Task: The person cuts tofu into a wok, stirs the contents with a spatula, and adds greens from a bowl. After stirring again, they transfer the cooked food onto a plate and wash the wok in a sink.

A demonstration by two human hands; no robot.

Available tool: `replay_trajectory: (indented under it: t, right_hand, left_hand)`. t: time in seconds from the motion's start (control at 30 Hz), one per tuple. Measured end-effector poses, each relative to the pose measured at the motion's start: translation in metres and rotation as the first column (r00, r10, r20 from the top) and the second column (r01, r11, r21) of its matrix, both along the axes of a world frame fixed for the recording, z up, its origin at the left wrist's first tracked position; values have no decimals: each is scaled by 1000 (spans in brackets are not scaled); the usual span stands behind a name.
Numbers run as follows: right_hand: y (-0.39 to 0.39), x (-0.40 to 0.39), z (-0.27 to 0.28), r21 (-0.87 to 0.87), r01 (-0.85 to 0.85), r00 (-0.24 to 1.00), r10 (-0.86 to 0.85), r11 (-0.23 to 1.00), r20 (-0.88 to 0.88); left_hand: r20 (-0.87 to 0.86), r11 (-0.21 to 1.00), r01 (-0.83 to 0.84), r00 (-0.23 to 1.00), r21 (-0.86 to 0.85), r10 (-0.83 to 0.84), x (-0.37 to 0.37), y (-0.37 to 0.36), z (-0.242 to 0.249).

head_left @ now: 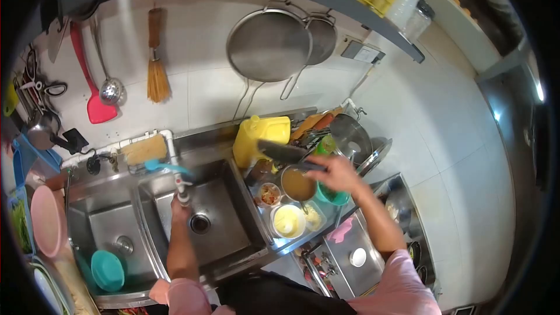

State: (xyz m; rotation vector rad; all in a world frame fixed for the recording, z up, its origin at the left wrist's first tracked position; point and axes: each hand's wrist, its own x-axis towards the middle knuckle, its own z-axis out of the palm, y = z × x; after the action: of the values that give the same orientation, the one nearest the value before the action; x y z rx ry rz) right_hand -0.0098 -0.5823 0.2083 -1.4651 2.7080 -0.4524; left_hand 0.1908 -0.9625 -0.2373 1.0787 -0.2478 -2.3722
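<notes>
My left hand (179,210) is up at the end of the white faucet spout (182,189), over the right basin of the steel sink (227,204). Its fingers are closed round the spout and partly hidden by it. My right hand (337,174) grips the dark handle of a broad-bladed kitchen knife (281,151). The blade, a little blurred, points left in front of a yellow jug (248,143). Below the knife are a container of brown liquid (298,184), a small cup of chopped red bits (269,194) and a white tub of pale yellow food (288,221).
A teal bowl (108,270) lies in the left basin, and a pink basin (48,220) stands beyond it. Strainers (269,45), a red spatula (102,109) and a brush (156,84) hang on the wall. A metal pot (350,131) stands at the back right.
</notes>
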Motion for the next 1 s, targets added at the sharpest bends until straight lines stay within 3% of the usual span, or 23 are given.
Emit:
replay_trajectory:
  t: [0.1,0.2,0.3,0.33,0.43,0.5,0.53,0.57,0.63,0.7,0.77,0.8,0.87,0.9,0.93,0.97,1.0]
  right_hand:
    - [41,-67,39,280,243,967,-254,929,2]
    - [68,-140,41,397,223,975,-211,890,-75]
    - [75,-189,44,452,161,987,-154,877,-54]
    - [74,-199,44,468,139,990,-138,873,-37]
    - [72,-201,53,455,72,997,-72,887,-16]
    - [63,-198,59,451,-10,1000,-2,892,27]
    - [59,-211,48,523,-27,1000,17,852,25]
    - [62,-225,31,483,-39,999,44,875,1]
    - [69,-261,-17,392,-86,993,110,916,-39]
    - [50,-254,-43,331,-32,986,83,943,-142]
    - [58,-241,-57,305,147,952,-51,941,-301]
    - [63,-236,-62,143,108,946,-58,984,-320]
    - [81,-216,-76,-171,58,924,-118,984,-363]
    - [96,-202,-77,-241,74,923,-158,968,-350]
    - [111,-187,-76,-309,93,917,-202,946,-344]
    - [133,-174,-81,-370,89,921,-218,925,-324]
    - [161,-157,-93,-427,95,921,-242,899,-306]
  left_hand:
    - [85,999,47,995,10,-48,14,0,0]
    - [387,963,217,911,-158,-141,49,-17,-22]
    - [538,949,163,843,-270,8,46,-21,-7]
    - [447,944,-30,876,-328,183,40,-10,9]
    - [603,766,271,776,-583,184,45,-5,51]
    - [499,707,219,840,-672,214,40,-15,57]
    - [530,728,254,829,-637,175,35,-12,73]
    - [637,711,358,754,-605,162,28,-2,103]
    - [622,528,462,764,-712,171,18,27,156]
    - [740,396,632,626,-666,245,5,43,191]
    - [800,440,674,555,-594,230,5,40,200]
    - [826,448,700,524,-556,206,-4,39,200]
    - [779,360,693,582,-625,232,-7,5,148]
    - [879,349,807,420,-476,227,-10,8,168]
    - [874,322,816,415,-481,254,-9,0,156]
    - [888,90,950,241,-298,391,-4,-12,145]
    - [841,-27,934,333,-357,426,11,-26,129]
